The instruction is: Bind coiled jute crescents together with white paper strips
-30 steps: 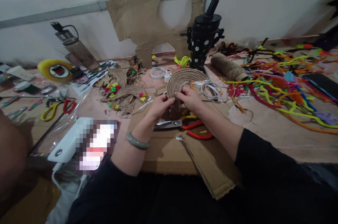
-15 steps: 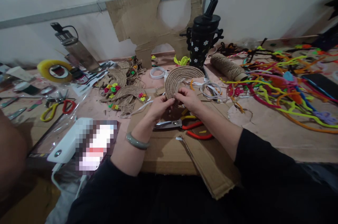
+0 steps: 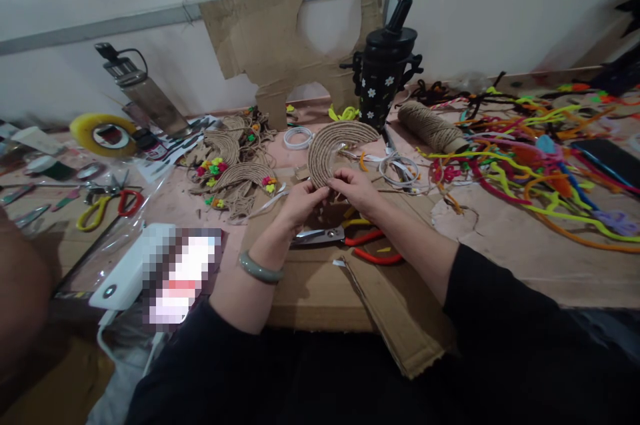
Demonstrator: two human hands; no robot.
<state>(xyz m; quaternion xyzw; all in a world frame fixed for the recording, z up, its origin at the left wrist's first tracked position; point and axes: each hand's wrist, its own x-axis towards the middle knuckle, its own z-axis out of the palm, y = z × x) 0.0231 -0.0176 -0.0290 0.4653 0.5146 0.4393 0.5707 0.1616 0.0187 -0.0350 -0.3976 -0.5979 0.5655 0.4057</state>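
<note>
Both my hands pinch the near end of a curved twine-covered arch [image 3: 323, 151], raised over the cardboard on the table. My left hand [image 3: 303, 203] grips its lower left edge, thumb on top. Close beside it, my right hand [image 3: 356, 188] is closed on the same end, fingertips nearly meeting the left thumb. What lies between the fingertips is too small to make out. Beneath my hands are scissors [image 3: 320, 236] with red and yellow handles. More twine arches [image 3: 245, 175] with small coloured flowers lie in a pile to the left.
A cardboard strip [image 3: 395, 318] lies nearest me. Right are a twine spool [image 3: 433, 128] and tangled coloured cords [image 3: 530, 165]. A black flowered tumbler [image 3: 383, 81] stands behind. Left are a tape roll [image 3: 103, 136], a power bank [image 3: 133, 265], a phone [image 3: 185, 278] and another person's arm [image 3: 23, 285].
The twine arch has shifted slightly left and tilted a little in my fingers. Both hands keep their pinch and have barely moved.
</note>
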